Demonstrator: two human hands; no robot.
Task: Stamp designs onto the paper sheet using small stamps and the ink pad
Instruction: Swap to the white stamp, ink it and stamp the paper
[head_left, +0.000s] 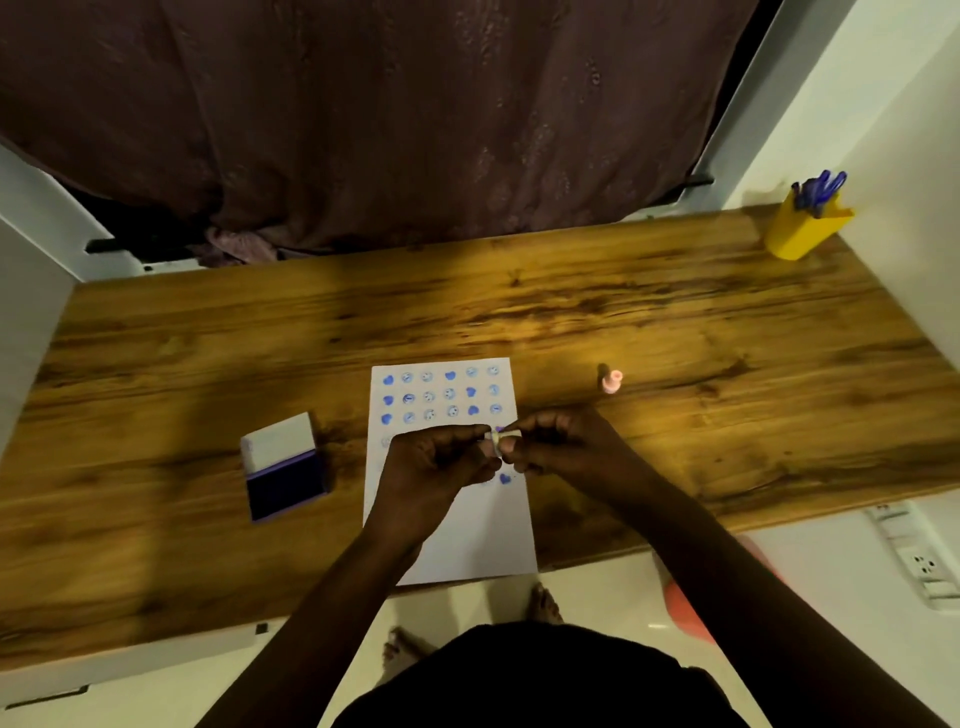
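A white paper sheet (483, 530) lies on the wooden table (519, 312), its upper half covered with rows of blue stamped hearts and round faces. My left hand (436, 467) and my right hand (561, 441) meet above the middle of the sheet, both pinching a small pale stamp (500, 440) between the fingertips. An open ink pad (284, 467) with dark blue ink and a raised white lid sits on the table left of the sheet. A small pink stamp (612, 382) stands upright to the right of the sheet's top.
A yellow pen holder (802, 228) with blue pens stands at the table's far right corner. A dark curtain (363, 114) hangs behind the table. A white power strip (914, 556) lies beyond the near right edge. My bare feet show below the table's front edge.
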